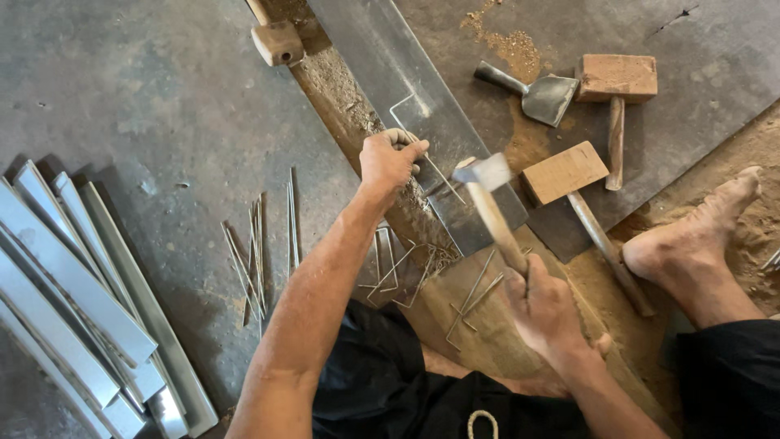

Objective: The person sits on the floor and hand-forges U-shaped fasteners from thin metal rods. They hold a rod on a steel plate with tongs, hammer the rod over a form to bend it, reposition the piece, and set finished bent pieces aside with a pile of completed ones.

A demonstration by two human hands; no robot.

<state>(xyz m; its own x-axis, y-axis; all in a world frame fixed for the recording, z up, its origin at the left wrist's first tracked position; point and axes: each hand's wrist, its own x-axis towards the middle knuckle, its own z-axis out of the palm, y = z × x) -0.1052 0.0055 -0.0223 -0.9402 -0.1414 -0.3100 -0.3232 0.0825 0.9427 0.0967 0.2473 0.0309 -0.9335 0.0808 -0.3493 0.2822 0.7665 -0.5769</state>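
Observation:
My left hand (390, 158) is closed on a thin bent metal wire (410, 114), holding it on a long steel plate (422, 106) that lies over a wooden beam (333, 81). My right hand (546, 313) grips the wooden handle of a hammer (491, 203). Its metal head is blurred, raised just right of my left hand above the plate. Several bent wire pieces (471, 297) lie on the beam between my hands.
Two wooden mallets (615, 81) (569, 175) and a metal scoop-like chisel (540, 93) lie at the right. Another mallet head (278, 42) is at the top. Straight wires (258, 252) lie on the floor; metal channel strips (73, 309) are stacked at left. My bare foot (699, 236) rests at right.

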